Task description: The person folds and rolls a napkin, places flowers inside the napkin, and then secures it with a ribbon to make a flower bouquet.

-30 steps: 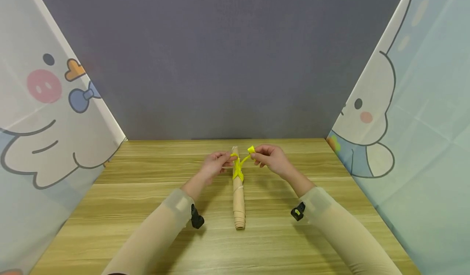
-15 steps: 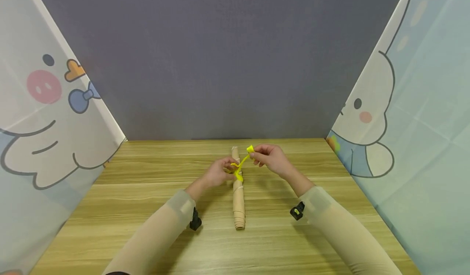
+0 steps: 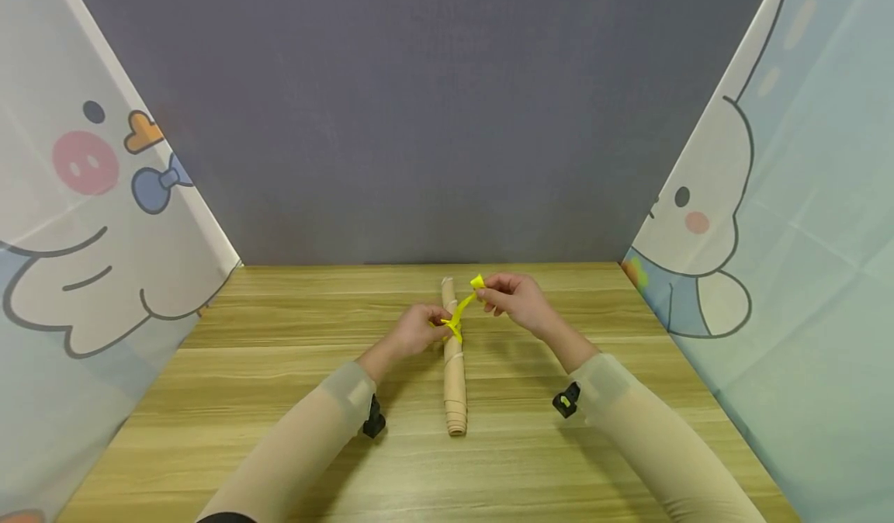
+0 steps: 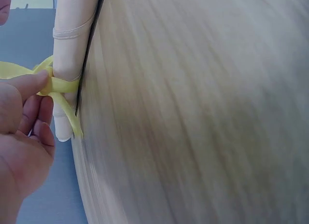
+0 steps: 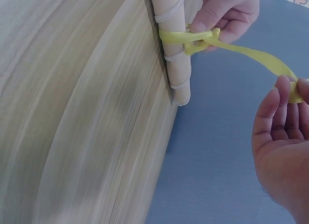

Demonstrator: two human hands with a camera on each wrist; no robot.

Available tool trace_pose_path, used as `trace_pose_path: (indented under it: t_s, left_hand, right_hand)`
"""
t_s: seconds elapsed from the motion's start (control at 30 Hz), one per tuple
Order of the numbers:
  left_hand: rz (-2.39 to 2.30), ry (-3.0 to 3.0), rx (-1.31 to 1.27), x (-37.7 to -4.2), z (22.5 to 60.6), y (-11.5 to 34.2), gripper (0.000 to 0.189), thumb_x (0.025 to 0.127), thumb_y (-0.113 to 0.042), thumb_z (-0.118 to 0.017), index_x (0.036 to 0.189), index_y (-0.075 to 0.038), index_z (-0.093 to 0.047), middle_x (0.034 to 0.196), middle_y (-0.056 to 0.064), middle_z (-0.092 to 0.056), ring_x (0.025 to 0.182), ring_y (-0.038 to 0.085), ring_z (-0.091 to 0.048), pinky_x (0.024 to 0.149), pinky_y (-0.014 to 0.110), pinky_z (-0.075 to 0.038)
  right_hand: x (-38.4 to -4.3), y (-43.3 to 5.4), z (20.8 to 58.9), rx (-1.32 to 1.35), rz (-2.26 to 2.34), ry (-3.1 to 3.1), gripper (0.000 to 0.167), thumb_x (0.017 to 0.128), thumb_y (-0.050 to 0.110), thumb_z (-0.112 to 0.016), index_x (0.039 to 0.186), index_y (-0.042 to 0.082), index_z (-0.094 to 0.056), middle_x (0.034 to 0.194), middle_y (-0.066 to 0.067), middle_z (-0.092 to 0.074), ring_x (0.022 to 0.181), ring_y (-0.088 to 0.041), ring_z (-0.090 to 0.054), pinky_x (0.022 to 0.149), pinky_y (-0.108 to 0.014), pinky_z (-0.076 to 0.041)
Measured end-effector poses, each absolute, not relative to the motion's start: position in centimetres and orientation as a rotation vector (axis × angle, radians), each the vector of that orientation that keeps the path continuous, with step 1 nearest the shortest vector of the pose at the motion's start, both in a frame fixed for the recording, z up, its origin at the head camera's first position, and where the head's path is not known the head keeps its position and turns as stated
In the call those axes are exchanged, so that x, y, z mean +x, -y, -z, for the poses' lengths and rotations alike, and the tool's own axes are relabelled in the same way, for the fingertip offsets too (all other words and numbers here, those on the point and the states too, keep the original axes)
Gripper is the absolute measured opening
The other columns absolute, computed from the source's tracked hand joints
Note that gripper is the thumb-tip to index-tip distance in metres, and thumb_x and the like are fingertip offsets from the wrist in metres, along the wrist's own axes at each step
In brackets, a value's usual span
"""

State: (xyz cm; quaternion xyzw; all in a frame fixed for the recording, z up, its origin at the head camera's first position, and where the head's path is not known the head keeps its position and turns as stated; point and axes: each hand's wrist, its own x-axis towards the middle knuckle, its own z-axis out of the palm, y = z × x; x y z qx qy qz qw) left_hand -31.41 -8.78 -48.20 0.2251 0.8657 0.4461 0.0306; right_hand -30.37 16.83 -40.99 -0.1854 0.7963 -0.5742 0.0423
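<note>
A beige rolled-up sheet (image 3: 455, 395) lies lengthwise on the table, with thin pale bands spiralling round it. Round its far half runs a yellow ribbon (image 5: 251, 52), crossed or knotted at the roll's side. My left hand (image 3: 417, 329) pinches the ribbon at this crossing, thumb on top, right beside the roll. In the left wrist view a short ribbon tail (image 4: 70, 115) hangs past the fingers. My right hand (image 3: 517, 303) pinches the ribbon's other end, up and to the right of the roll. Between both hands the ribbon stretches fairly straight.
The wood-grain table (image 3: 293, 438) extends to both sides of the roll. A grey panel (image 3: 433, 119) rises behind its far edge. Cartoon-printed sheets (image 3: 91, 275) flank the left and right. Dark wrist devices (image 3: 374, 417) sit on both sleeves.
My left hand let go of the far-left ribbon part, came nearer along the roll and now pinches the ribbon at the crossing. The right hand has stayed almost still, holding its end.
</note>
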Motion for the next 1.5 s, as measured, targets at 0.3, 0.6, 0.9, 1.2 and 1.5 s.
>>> trace_pose_path:
  t_s: [0.3,0.6,0.9,1.2,1.5]
  left_hand:
    - [-1.308,-2.695,0.709,-31.28,48.11,8.94,0.009,0.099,-0.010,-0.081,0.102,-0.004,-0.086,0.112,0.011,-0.071,0.103,0.018,-0.064,0.085,0.028,-0.054]
    - [-1.366,-2.593,0.702,-31.33,48.10,9.09,0.010,0.101,-0.009,-0.079,0.104,-0.003,-0.086,0.115,0.013,-0.071,0.095,0.015,-0.058,0.078,0.024,-0.051]
    - [-1.440,-2.507,0.654,-31.36,48.27,9.32,0.013,0.102,-0.008,-0.076,0.107,0.001,-0.083,0.095,0.009,-0.074,0.075,0.010,-0.057,0.062,0.022,-0.049]
    - [-1.571,-2.393,0.545,-31.54,48.51,9.48,0.028,0.102,-0.007,-0.077,0.126,0.004,-0.069,0.095,0.008,-0.074,0.076,0.022,-0.067,0.065,0.030,-0.056]
    - [-1.528,-2.457,0.611,-31.38,48.67,9.58,0.016,0.104,-0.011,-0.075,0.113,0.001,-0.081,0.099,0.012,-0.076,0.076,0.017,-0.065,0.063,0.025,-0.053]
  right_hand:
    - [-30.58,-16.82,41.28,-0.581,1.755,-2.442,0.022,0.107,0.015,-0.073,0.118,-0.004,-0.075,0.094,-0.001,-0.076,0.082,-0.013,-0.070,0.073,-0.029,-0.060]
    - [-30.46,-16.69,41.31,-0.574,1.742,-2.439,0.022,0.108,0.016,-0.072,0.118,-0.003,-0.075,0.093,0.005,-0.074,0.082,-0.014,-0.070,0.075,-0.032,-0.062]
    - [-30.34,-16.67,41.46,-0.559,1.732,-2.454,0.022,0.108,0.017,-0.072,0.118,-0.003,-0.075,0.089,0.004,-0.073,0.081,-0.016,-0.068,0.072,-0.027,-0.059]
    - [-30.40,-16.75,41.66,-0.535,1.706,-2.466,0.023,0.108,0.020,-0.072,0.118,-0.001,-0.076,0.089,0.000,-0.072,0.084,-0.020,-0.068,0.073,-0.027,-0.059]
    - [-30.36,-16.72,41.74,-0.518,1.721,-2.451,0.024,0.107,0.020,-0.073,0.118,-0.001,-0.076,0.095,-0.014,-0.074,0.084,-0.022,-0.069,0.072,-0.027,-0.059]
